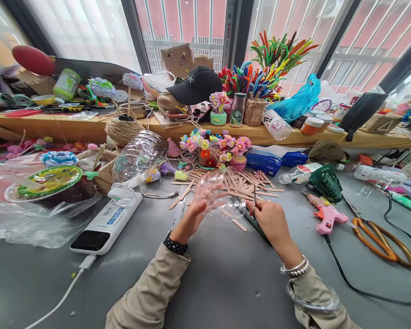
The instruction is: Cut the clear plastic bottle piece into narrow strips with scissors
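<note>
My left hand (pixel 197 211) is closed round a clear plastic bottle piece (pixel 222 192) and holds it just above the grey table (pixel 205 274). My right hand (pixel 271 218) pinches a thin dark tool (pixel 255 196) whose tip touches the bottle piece's right side. Several wooden craft sticks (pixel 241 183) lie scattered right behind both hands. One more stick lies under the bottle piece.
A pink glue gun (pixel 327 214) and orange-handled scissors (pixel 383 240) lie to the right, with black cords across the table. A white power bank (pixel 108 224) and a clear plastic bottle (pixel 137 155) sit to the left. Pipe-cleaner flower pots (pixel 222 148) stand behind the sticks.
</note>
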